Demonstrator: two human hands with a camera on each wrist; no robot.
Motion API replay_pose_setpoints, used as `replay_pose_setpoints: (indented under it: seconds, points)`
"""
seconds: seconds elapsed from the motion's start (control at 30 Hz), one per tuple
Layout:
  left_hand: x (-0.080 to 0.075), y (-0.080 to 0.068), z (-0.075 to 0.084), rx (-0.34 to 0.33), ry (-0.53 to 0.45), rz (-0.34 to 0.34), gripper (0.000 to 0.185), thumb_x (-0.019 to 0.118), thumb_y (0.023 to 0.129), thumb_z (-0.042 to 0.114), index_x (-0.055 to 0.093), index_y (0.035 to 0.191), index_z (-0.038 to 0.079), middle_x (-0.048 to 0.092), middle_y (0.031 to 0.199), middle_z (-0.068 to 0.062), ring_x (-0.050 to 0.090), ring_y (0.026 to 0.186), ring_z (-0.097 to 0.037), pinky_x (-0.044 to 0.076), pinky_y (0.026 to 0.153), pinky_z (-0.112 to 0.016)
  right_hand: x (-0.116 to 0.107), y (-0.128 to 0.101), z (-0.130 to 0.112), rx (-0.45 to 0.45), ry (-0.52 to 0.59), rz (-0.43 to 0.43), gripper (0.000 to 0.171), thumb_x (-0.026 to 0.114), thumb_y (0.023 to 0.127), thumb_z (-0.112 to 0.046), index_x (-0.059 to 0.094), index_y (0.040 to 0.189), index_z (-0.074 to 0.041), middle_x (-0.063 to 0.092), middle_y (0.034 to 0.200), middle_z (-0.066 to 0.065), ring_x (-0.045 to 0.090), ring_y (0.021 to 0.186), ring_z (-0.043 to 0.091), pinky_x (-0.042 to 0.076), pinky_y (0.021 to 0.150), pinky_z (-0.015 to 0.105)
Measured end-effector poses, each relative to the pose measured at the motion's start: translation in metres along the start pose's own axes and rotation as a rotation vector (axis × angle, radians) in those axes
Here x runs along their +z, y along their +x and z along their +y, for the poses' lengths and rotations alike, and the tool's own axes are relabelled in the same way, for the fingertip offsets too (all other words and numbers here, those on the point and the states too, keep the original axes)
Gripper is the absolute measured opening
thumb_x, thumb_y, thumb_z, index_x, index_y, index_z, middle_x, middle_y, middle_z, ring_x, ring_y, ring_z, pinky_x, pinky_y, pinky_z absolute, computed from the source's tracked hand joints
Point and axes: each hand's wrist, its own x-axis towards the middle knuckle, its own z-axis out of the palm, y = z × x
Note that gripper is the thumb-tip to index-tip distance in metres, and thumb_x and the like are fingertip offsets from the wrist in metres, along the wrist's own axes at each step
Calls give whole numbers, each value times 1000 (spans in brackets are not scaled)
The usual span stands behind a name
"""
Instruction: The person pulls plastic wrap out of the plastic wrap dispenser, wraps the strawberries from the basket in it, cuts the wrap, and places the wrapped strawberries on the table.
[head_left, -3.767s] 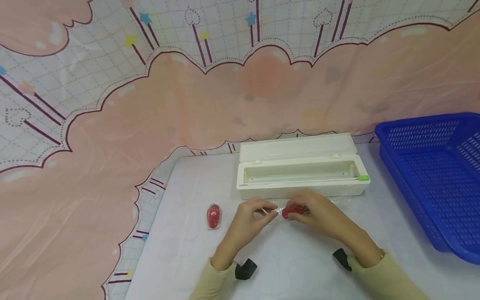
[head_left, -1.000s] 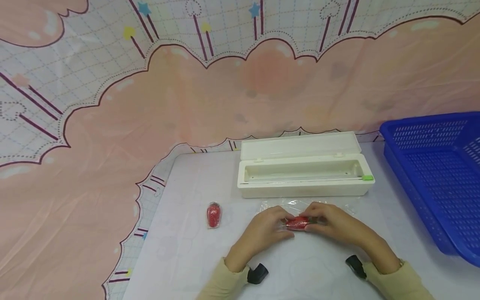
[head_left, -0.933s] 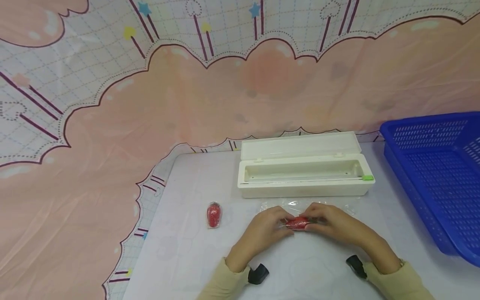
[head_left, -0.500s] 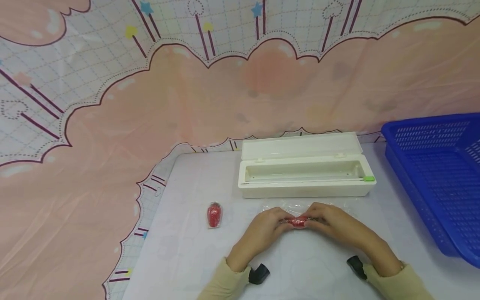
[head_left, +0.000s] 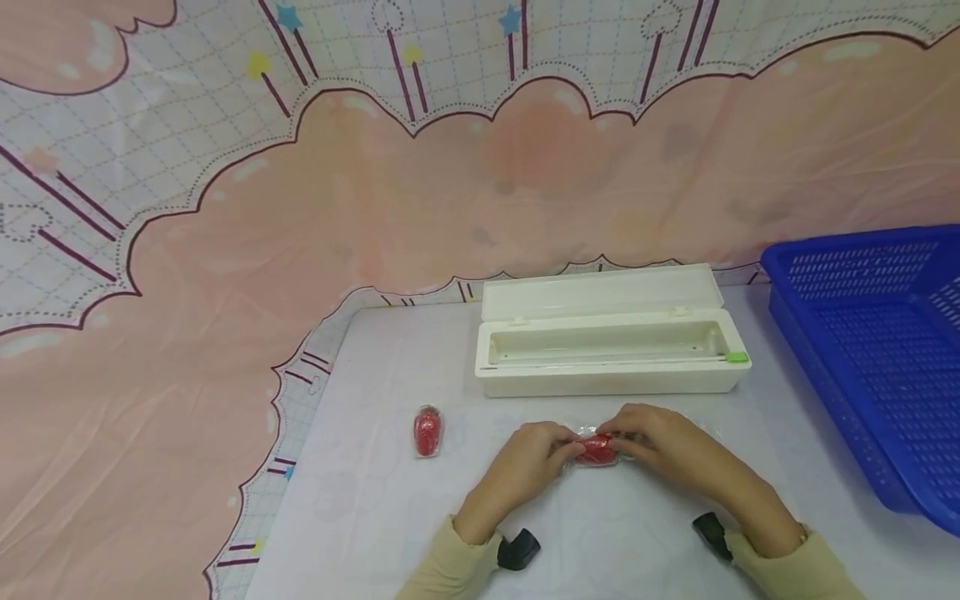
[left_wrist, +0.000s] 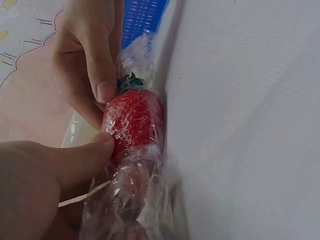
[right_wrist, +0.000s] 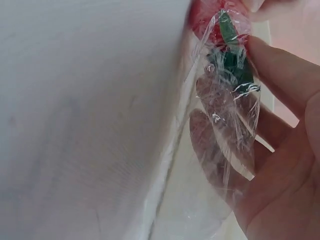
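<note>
Head view shows both hands meeting over one strawberry (head_left: pixel 597 449) on the white table (head_left: pixel 375 500), with less loose film lying around it than a second ago — the cling film (left_wrist: pixel 142 200) that spread flat toward the box has been gathered in and now hugs the fruit. That suggests the wrapping is close to finished, with only the ends left to tuck. The left hand (head_left: pixel 525 462) pinches the wrap at the strawberry's pointed end, its thumb pressed against the red skin in the left wrist view. The right hand (head_left: pixel 663 446) grips the leafy end, its fingers (right_wrist: pixel 280 75) curled round the green cap and a loose tail of film trailing across the palm. The fruit lies between the two hands, on the table or just above it — I cannot tell which. To the left of the left hand, well apart, lies a second strawberry (head_left: pixel 427 432). Beyond the hands stands the open white dispenser box (head_left: pixel 607 379), and far to the right of the right hand a blue basket (head_left: pixel 862 333)
</note>
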Motion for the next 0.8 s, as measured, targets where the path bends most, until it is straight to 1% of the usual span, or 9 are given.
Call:
replay_pose_setpoints:
  seconds: [0.1,0.2,0.27,0.37,0.53,0.6,0.7,0.8]
  points:
    - [1,0,-1,-30,-1,12,19,66,96,29,78,99,15,74,93,8,59,79,2,48,71,-18,1,-1,-2,-13,-41,9,25,76,87,-21,74,112,-18,65,100,-15,61,93,4,55,80,31]
    - [1,-1,-3,-51,10,26,19,66,96,32,78,98,17,75,95,9,64,86,0,50,74,-21,2,-1,-3,-14,-73,15,32,81,82,-21,74,113,-16,64,102,-14,61,95,7,55,82,33]
    - [0,-1,-3,-69,11,33,21,66,95,34,79,98,18,75,95,9,66,89,-3,52,76,-23,3,-1,-3,-12,-84,15,34,82,81,-21,74,113,-15,64,102,-13,61,95,7,55,82,33]
    - [-2,-2,-4,-103,1,35,23,66,95,38,78,96,19,75,94,9,66,90,-6,52,77,-26,3,-1,-3,-5,-89,11,32,81,82,-22,74,112,-15,64,101,-13,60,94,7,55,82,33]
    - [-5,-4,-6,-166,-60,39,25,67,93,41,78,93,19,75,94,6,68,94,-12,53,80,-32,3,-2,-2,10,-82,-6,30,77,86,-25,74,113,-13,64,101,-12,60,96,10,54,83,36]
    - [-6,-4,-6,-183,-77,48,26,68,92,41,78,92,18,75,94,4,68,93,-14,53,80,-33,3,-2,-2,10,-82,-11,30,75,88,-27,74,114,-12,64,103,-11,61,97,11,54,84,37]
    - [-6,-3,-6,-201,-63,69,25,70,91,41,77,91,17,76,93,2,68,91,-15,53,77,-33,3,-2,0,-3,-97,-13,31,73,90,-29,74,114,-11,64,104,-9,60,99,14,54,85,38]
    - [-6,-3,-6,-202,-5,112,24,72,89,40,77,91,17,75,92,2,67,85,-13,51,70,-29,5,-2,2,-12,-110,-12,31,72,91,-30,74,114,-10,63,105,-8,59,99,14,54,85,37]
